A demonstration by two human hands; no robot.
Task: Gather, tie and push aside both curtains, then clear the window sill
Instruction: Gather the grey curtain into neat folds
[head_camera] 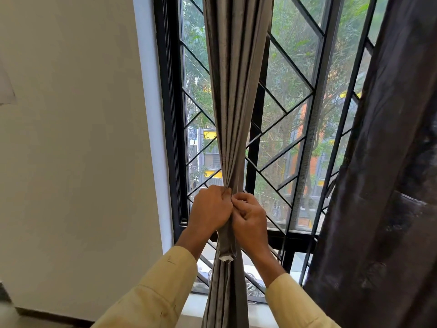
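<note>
A grey-brown curtain (233, 95) hangs in front of the window, bunched into a narrow column of folds. My left hand (210, 208) is closed around the bunch from the left. My right hand (249, 215) pinches the fabric right beside it, fingers touching the left hand. A short band of the same fabric (226, 245) with a white end hangs down below my hands. A second, darker curtain (387, 162) hangs loose along the right edge. The white window sill (192, 306) shows low down, partly hidden by the curtain and my sleeves.
Black window frame with diagonal grille bars (288, 74) stands behind the curtain. A coiled white cord (251, 286) lies on the sill behind the bunch. A cream wall (75, 138) fills the left side.
</note>
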